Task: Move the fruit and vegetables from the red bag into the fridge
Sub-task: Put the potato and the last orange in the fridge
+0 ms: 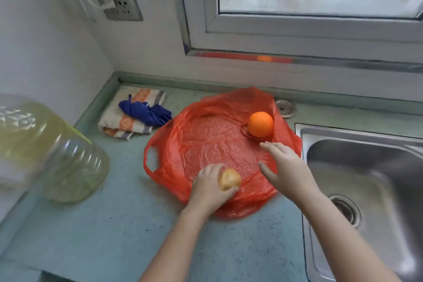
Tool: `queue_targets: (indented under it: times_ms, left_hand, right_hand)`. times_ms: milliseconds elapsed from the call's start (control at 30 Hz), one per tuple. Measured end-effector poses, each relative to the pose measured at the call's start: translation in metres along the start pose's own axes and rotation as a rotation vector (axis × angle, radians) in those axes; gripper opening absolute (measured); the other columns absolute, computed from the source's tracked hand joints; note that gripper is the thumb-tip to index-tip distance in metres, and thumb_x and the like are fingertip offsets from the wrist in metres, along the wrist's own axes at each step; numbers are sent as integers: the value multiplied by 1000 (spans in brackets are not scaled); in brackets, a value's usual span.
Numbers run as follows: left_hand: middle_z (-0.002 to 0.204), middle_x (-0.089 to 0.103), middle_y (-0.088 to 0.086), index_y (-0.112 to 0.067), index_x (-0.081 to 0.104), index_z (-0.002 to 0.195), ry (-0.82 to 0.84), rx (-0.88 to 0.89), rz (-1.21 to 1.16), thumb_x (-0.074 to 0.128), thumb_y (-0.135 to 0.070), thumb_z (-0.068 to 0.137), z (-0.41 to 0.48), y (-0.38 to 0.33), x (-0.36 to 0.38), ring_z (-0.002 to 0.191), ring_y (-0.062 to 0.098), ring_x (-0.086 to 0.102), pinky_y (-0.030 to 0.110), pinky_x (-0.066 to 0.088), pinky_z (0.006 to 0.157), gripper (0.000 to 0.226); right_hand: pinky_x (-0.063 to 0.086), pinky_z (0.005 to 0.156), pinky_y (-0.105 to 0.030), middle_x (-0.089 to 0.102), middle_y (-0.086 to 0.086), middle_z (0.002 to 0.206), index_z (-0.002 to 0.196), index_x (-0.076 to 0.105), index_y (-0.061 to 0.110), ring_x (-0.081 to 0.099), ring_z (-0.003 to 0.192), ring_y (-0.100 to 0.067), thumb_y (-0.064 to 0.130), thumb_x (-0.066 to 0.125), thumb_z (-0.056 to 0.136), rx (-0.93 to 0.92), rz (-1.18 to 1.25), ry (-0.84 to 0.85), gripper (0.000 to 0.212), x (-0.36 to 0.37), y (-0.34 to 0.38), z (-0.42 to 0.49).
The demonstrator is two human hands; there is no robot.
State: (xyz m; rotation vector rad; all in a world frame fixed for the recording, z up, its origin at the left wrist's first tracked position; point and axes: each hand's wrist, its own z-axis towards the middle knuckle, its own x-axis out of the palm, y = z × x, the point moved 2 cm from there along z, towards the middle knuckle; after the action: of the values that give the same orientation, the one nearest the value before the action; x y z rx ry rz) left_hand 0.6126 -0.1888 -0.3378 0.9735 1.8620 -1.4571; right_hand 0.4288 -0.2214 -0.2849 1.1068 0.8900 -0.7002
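Observation:
The red plastic bag [206,139] lies spread open and flat on the blue-green counter. An orange [261,124] rests on the bag at its far right side. My left hand [209,186] is at the bag's near edge, its fingers closed around a yellowish potato-like piece of produce [229,179]. My right hand [282,168] hovers over the bag's right part with fingers spread and nothing in it, its fingertips a little short of the orange. The fridge is out of view.
A steel sink [366,178] lies to the right of the bag. A folded striped towel [128,121] with a blue cloth [146,113] on it lies at the back left. A large clear jug of yellowish liquid [45,149] stands at the left. A window [309,2] is behind the counter.

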Motion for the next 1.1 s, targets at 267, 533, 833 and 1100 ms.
queue_targets:
  times_ms: [267,533,833,1100]
  left_hand:
    - [132,43,0,-23,36,134,112,-98,-85,69,-48,70,14,4,11,120,20,44,32,35,101,77]
    - [131,44,2,-22,39,133,-12,-148,-236,73,-42,70,43,-1,-12,120,19,43,26,32,97,75]
    - [132,41,-6,-25,38,134,-116,-142,-346,73,-42,71,80,-12,-31,118,13,42,17,28,88,74]
    - [131,41,-9,-27,37,134,-125,-141,-358,73,-42,71,91,-15,-32,119,11,42,17,29,88,74]
  right_hand:
    - [39,94,-31,51,-5,134,131,49,13,42,126,-20,24,61,85,97,32,112,49,16,-12,29]
    - [41,93,-37,53,-10,130,129,51,10,45,122,-26,19,62,84,117,76,81,47,25,-30,78]
    - [30,98,-28,54,-15,126,125,53,4,46,120,-28,11,55,87,259,159,19,38,47,-58,136]
    - [32,98,-30,46,-11,133,137,37,12,44,122,-25,37,67,79,325,163,204,70,66,-63,128]
